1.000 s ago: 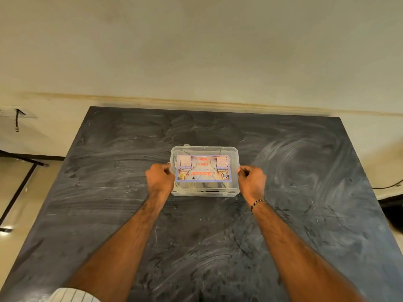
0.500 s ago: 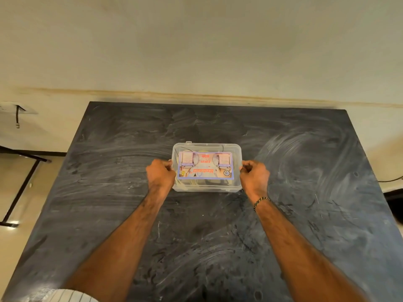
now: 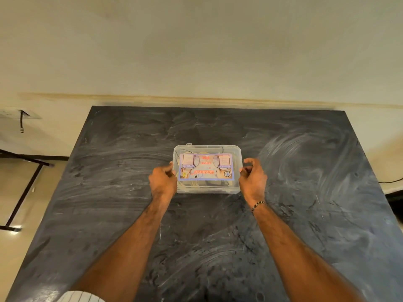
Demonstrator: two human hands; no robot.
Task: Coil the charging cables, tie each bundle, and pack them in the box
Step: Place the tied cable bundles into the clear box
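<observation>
A dark, chalk-smeared table [image 3: 305, 214] stood against a pale wall [image 3: 196, 51], with a black metal frame [image 3: 24, 184] on the floor to its left and a short cord [image 3: 21, 123] hanging from a wall plate. A black cable [image 3: 391, 182] ran off at the right edge. Nothing lay between the person's arms and the clear plastic box [image 3: 207, 188], which sat lid-closed near the table's middle, its first-aid label [image 3: 206, 167] facing up and upside down to the camera. The left hand [image 3: 162, 182] was at the box's left end, fingers [image 3: 169, 168] curled against its edge. The right hand [image 3: 254, 179] hovered just beside the right end, its fingers [image 3: 250, 163] loosely curled and holding nothing. A beaded bracelet [image 3: 258, 205] circled that wrist. Pale coiled cables [image 3: 197, 184] showed dimly through the front wall; their ties could not be made out. A striped sleeve [image 3: 80, 297] was cut off at the bottom.
</observation>
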